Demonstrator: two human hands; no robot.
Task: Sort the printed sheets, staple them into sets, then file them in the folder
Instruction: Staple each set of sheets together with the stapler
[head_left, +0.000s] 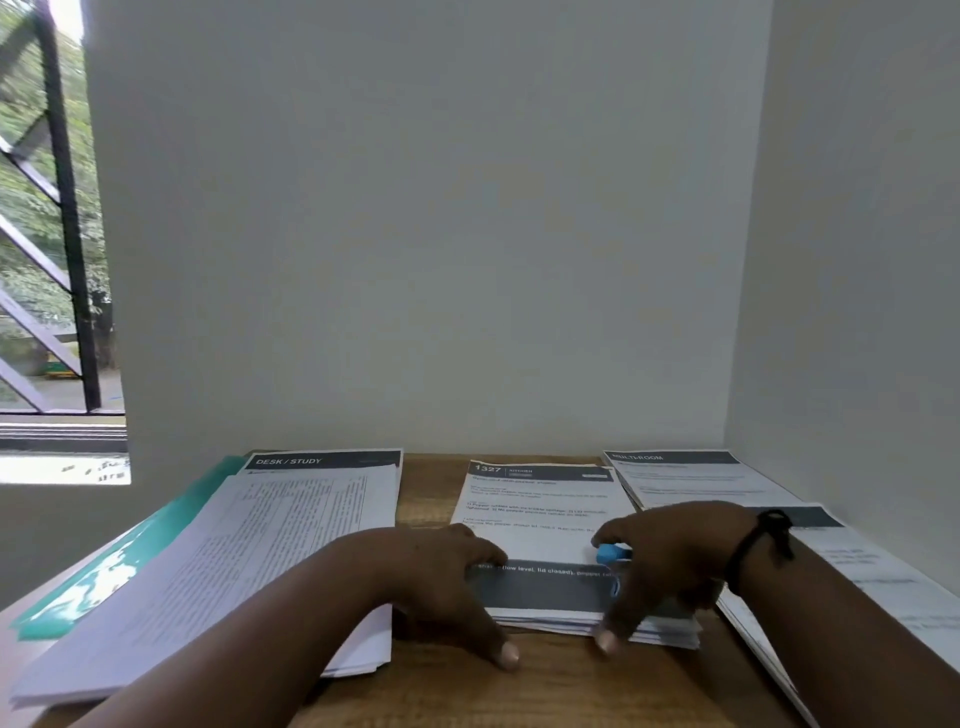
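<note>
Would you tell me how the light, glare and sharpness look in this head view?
Head view: daylight enters from the window at left, blown out at its sill; glare streaks the green folder; small print on the middle stack is too soft to read; wide-angle lens bends the edges.

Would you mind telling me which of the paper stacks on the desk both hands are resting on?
The middle stack, headed "1327 Kitchen": the left hand and right hand rest on its near end. The "Desk / Study" stack and "Multi-Room" stack lie untouched.
</note>
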